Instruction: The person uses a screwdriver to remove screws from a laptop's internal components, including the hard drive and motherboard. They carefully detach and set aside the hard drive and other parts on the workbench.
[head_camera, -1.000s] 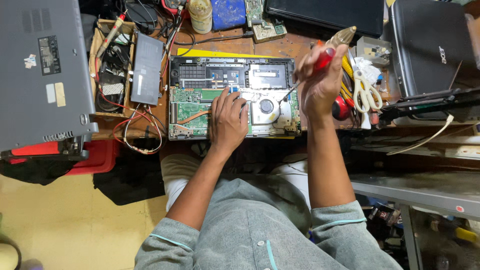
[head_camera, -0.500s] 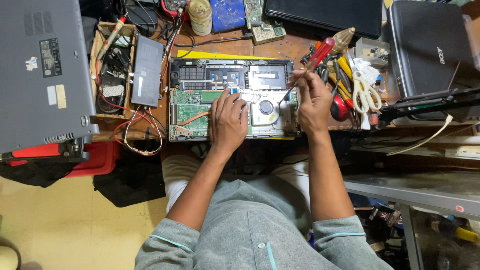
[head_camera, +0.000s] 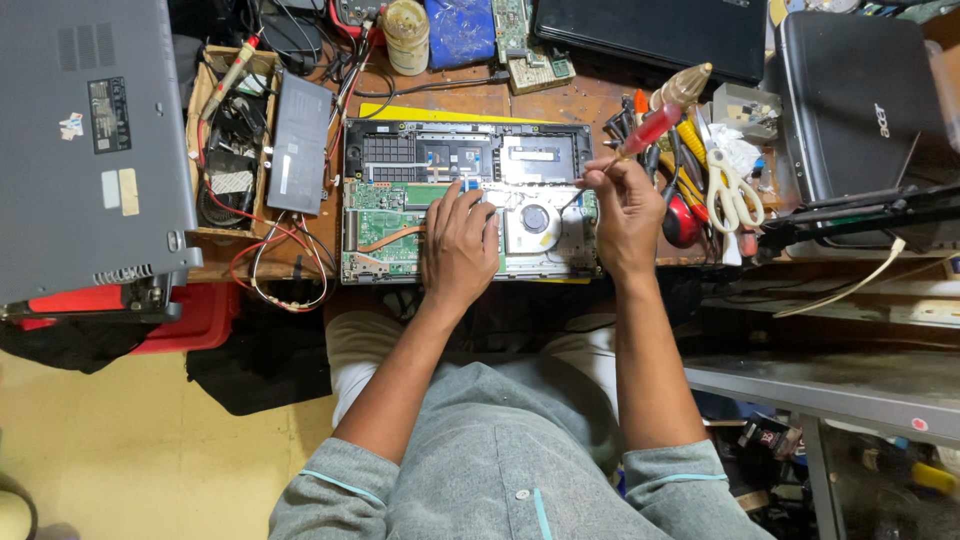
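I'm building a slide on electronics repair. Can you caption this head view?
Left hand rests on an opened laptop while the right hand holds a red-handled screwdriver at its edge.

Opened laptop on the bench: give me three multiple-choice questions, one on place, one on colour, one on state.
1. Where does the left hand rest?
A. on the opened laptop
B. on the scissors
C. on the closed grey laptop

2. What colour is the handle of the screwdriver in the right hand?
A. blue
B. red
C. green

3. What state is the laptop under the hands in?
A. lid shut
B. cover off, board and fan exposed
C. screen lit

Key: 1 A, the palm lies on its board; 2 B, a translucent red handle shows; 3 B, the internals are bare.
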